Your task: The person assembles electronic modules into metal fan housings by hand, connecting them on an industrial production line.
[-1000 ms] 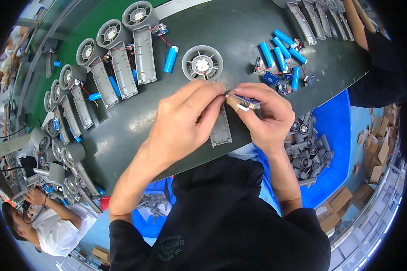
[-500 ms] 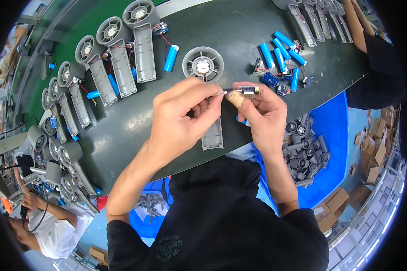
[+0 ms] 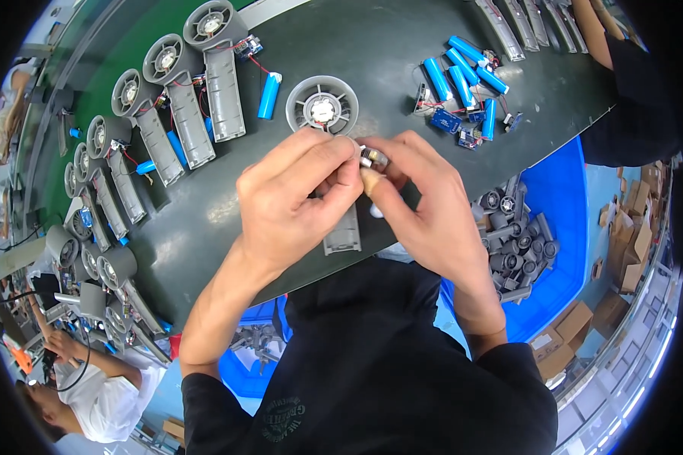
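Observation:
A small circuit board (image 3: 372, 158) is pinched between the thumb and fingers of my right hand (image 3: 429, 201), tilted and partly hidden. The fingertips of my left hand (image 3: 296, 201) are pressed together against the board's near side; what they grip is hidden. Below my right thumb shows a white rounded end (image 3: 376, 211), perhaps of a battery cell. Just beyond my hands a grey fan housing (image 3: 322, 106) lies on the dark table, its round fan end facing up. Its grey handle shell (image 3: 343, 233) runs toward me beneath my hands.
To the left stands a row of similar grey fan housings (image 3: 191, 125) with wired blue cells (image 3: 269, 95). Blue cells and boards (image 3: 463, 76) are heaped at the right. A blue bin (image 3: 561, 250) of grey parts is beyond the table edge. Other people work at both sides.
My right hand has moved left and turned, bringing the circuit board up to my left fingertips. The table's contents appear shifted slightly left and up in the picture.

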### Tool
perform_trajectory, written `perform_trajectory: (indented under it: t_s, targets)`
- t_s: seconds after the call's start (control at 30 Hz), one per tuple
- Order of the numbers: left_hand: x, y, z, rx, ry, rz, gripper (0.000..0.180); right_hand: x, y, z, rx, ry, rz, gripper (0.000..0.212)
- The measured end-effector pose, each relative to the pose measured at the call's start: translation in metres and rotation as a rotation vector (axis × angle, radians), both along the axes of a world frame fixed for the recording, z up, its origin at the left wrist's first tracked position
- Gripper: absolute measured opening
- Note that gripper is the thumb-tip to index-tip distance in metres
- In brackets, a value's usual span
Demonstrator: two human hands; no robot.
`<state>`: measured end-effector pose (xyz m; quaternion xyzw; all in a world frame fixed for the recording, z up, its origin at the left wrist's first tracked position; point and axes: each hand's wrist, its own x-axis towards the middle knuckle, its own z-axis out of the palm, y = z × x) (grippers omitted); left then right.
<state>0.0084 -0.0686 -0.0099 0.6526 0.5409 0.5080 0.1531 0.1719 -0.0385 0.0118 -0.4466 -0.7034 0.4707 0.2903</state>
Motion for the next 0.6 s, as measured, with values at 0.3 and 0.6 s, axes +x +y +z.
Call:
perform_trajectory:
  t_s: [0.3, 0.6]
  targets:
    - [-0.002, 0.001, -0.001, 0.069, 0.056, -0.041, 0.017, 0.008, 0.008, -0.017, 0.059, -0.016, 0.094, 0.028]
    - [-0.003, -0.003, 0.002, 0.0, 0.055, 0.01, 0.017, -0.001, 0.0, -0.033, 0.212, 0.07, 0.007, 0.033]
